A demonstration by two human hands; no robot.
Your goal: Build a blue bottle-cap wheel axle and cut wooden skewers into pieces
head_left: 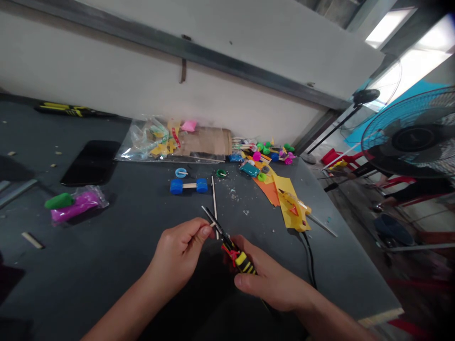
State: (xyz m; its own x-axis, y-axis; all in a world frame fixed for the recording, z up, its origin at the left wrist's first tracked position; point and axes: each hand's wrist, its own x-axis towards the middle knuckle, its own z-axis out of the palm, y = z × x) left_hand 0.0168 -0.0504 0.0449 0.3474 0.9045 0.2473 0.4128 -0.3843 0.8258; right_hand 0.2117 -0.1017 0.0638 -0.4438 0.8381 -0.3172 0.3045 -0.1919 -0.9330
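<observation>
Dark grey board topped the bench (pixel 117 213), scattered with pale crumbs and shavings, and its bare wooden edge (pixel 382 317) showed at the lower right. The left hand (pixel 176 251) was closed in a pinch on a short wooden stick (pixel 212 224), with only its tip showing past the thumb. The right hand (pixel 268 279) was clamped around the yellow-and-black handle of a utility knife (pixel 240 260), whose thin blade reached up just beside the stick, above the middle of the bench's near side.

Ahead lay a thin wooden strip (pixel 214 203) and a pair of blue wheels on an axle (pixel 188 186). Further right were sheets of orange and yellow paper (pixel 280 199), with bright plastic bits heaped near the wall. A clear plastic bag (pixel 142 142) leaned beside brown cardboard (pixel 204 142). To the left sat a black smartphone (pixel 90 162), a green block of clay (pixel 59 201) and a bag of magenta clay (pixel 80 204). A black cable (pixel 310 258) ran off the bench's right side.

A pale wall (pixel 159 61) with a metal rail (pixel 185 49) rose behind the bench. On the floor to the right stood a blue-caged electric fan (pixel 414 135) and red plastic chairs (pixel 341 158), and daylight glared through an opening (pixel 426 61) beyond them.
</observation>
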